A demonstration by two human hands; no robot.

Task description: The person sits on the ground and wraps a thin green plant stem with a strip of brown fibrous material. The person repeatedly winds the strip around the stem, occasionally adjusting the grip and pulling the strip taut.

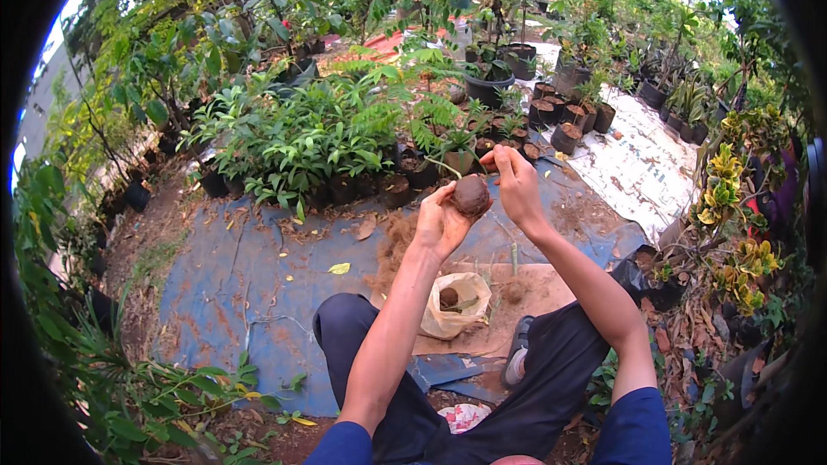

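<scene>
A round, dark brown ball that looks like packed soil rests in my left hand, its fingers curled around it. From behind the ball a thin pale green stem sticks out to the upper left. Just right of the ball, my right hand is raised with its fingers bent and pinched together; anything between the fingertips is too small to make out. Below the hands, between my legs, a cream plastic bag stands with its mouth open, and a brown lump shows inside.
A soil-strewn blue tarp covers the ground, with a brown sheet by the bag. Leafy potted seedlings line the far side. Black pots of soil stand beside a white sheet. Yellow-green shrubs crowd the right.
</scene>
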